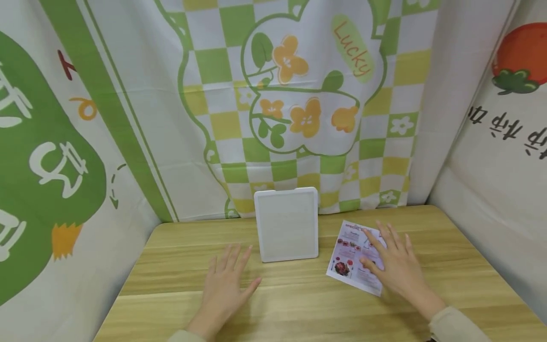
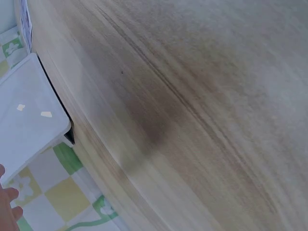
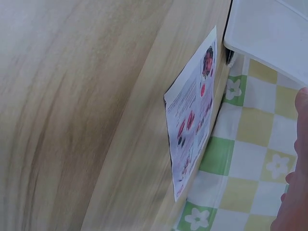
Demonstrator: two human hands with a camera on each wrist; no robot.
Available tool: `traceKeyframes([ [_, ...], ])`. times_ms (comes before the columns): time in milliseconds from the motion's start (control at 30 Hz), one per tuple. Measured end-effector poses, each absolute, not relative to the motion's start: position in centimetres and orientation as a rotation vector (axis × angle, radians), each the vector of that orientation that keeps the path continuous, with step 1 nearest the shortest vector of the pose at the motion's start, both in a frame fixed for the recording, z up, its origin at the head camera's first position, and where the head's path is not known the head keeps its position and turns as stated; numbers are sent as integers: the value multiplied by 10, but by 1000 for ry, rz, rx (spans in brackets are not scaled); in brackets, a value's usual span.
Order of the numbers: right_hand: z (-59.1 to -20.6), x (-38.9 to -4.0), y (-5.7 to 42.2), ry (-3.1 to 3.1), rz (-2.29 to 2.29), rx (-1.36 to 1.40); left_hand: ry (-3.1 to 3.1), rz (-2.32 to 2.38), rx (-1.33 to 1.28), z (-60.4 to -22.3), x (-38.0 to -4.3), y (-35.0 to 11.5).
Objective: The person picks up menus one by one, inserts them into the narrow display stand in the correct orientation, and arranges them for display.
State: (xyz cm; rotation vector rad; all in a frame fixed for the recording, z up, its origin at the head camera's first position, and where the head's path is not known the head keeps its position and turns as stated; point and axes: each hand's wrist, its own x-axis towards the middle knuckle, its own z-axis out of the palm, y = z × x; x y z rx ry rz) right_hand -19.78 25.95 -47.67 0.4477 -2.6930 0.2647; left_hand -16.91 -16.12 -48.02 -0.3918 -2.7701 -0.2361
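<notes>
Here, your left hand [image 1: 225, 285] and right hand [image 1: 399, 266] spread wide, a printed menu [image 1: 349, 251] partly beneath the right, a white display frame [image 1: 287, 225] ahead between them.

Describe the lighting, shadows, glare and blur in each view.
Head view: soft, even light, though the fine print on the printed sheet is too small to read; left wrist view: dimmer, with a soft dark shadow across the wooden table and two small bright patches, probably reflections, on the white panel; right wrist view: dim, wood grain soft toward the left, the right hand cropped by the right edge.
</notes>
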Motion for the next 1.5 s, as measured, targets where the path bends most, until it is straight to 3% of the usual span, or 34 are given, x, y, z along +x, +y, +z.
traceKeyframes([
  [1500, -481, -166, 287, -2729, 335, 430, -2787, -164, -883, -492, -205, -62],
])
